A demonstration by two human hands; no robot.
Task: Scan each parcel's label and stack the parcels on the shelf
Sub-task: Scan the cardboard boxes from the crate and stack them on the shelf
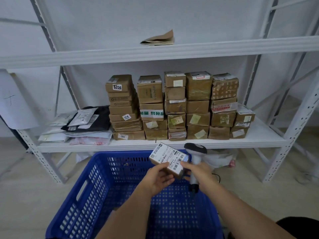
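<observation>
Leftmost, soft mailer bags [81, 125] lie heaped on the white shelf [259, 135], with stacked cardboard parcels [174, 107] ranked beside them to the right. Below, over the blue basket [96, 187], the left hand [158, 178] has its grip pinching a small labelled parcel [168, 158], label upward. Just beside it, the right hand [200, 175] has its grip curled round a handheld scanner [196, 157], the scanner's head near the label.

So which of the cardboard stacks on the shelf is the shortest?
The rightmost stack, at the right end of the row on the middle shelf. It has only about three small boxes and reaches roughly half the height of the other stacks beside it.
</observation>
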